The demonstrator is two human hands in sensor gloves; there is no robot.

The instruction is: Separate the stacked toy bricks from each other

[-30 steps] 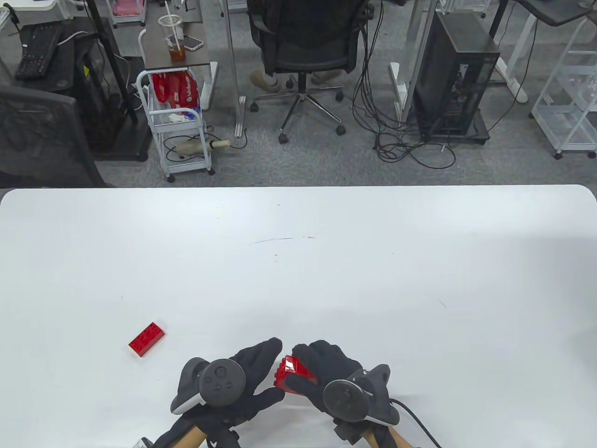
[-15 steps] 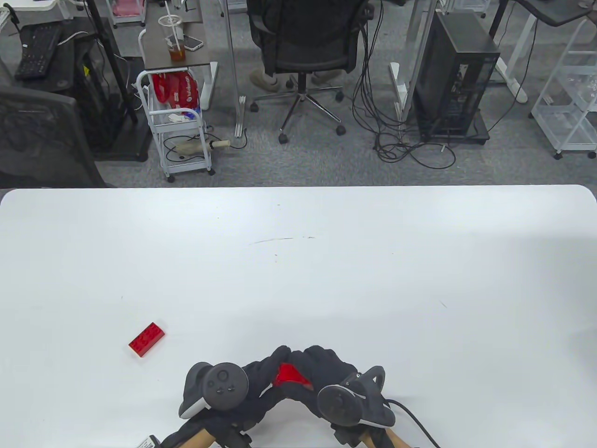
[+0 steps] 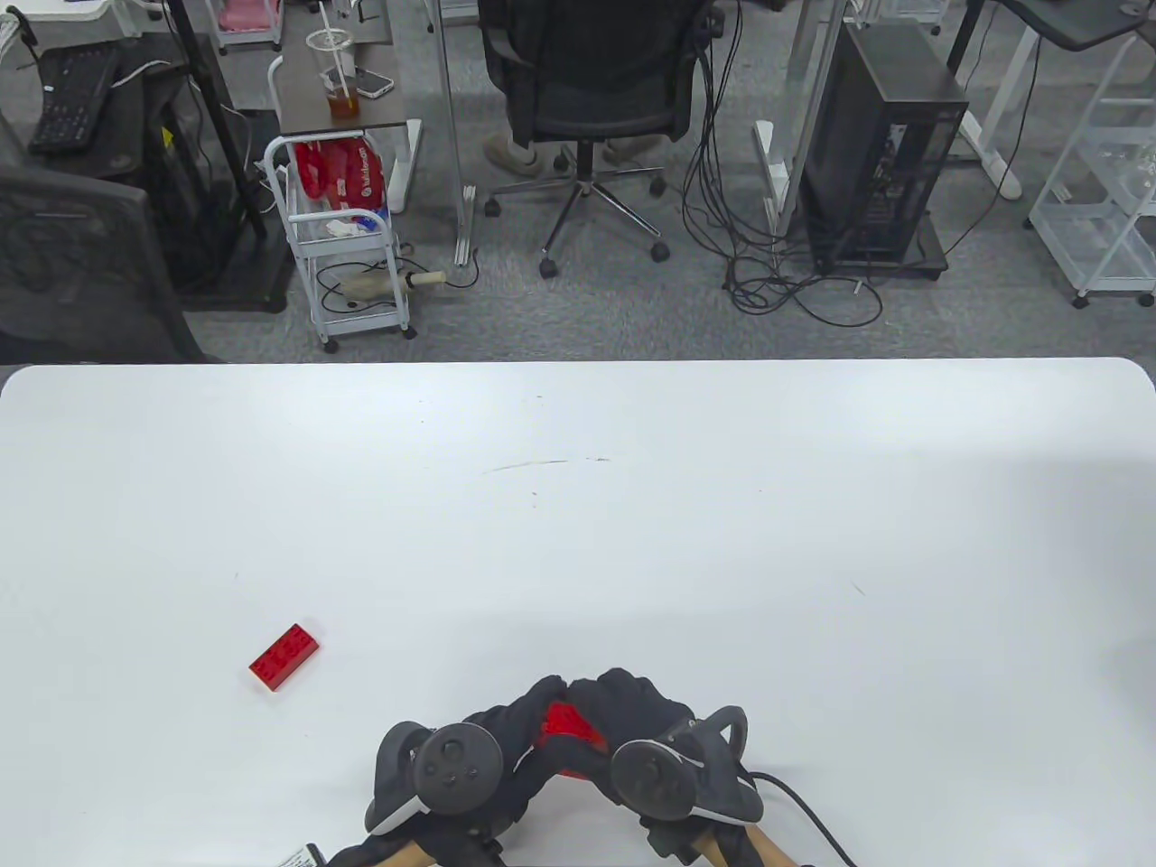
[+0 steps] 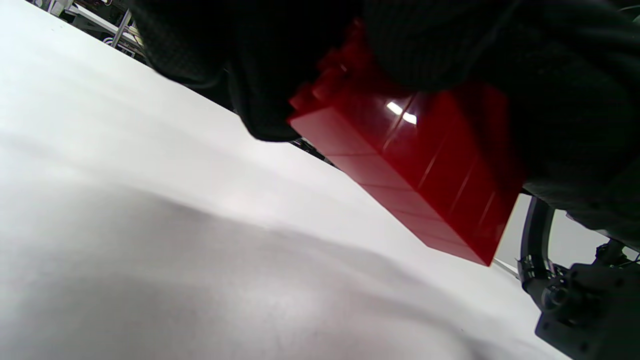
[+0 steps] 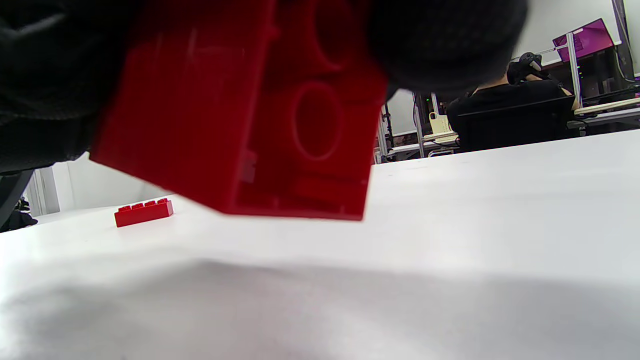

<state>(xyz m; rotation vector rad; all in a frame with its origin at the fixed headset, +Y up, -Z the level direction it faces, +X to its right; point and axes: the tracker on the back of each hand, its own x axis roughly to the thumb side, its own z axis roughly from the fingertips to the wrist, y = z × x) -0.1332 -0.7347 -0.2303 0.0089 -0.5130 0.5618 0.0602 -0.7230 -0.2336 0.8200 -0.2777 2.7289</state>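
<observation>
Both hands, left (image 3: 506, 736) and right (image 3: 632, 713), grasp the brick stack (image 3: 564, 722) above the table (image 3: 632, 506); single brick (image 3: 284, 657) lies left.

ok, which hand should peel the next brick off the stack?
Left, probably. The left hand fingers sit at the studded end of the red brick stack, where a brick comes off; the right hand wraps the stack's body, suited to bracing.

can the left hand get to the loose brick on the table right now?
Probably not right away. The left hand and right hand both grip the brick stack. Bare table lies between it and the loose brick, so the path looks free once it lets go.
</observation>
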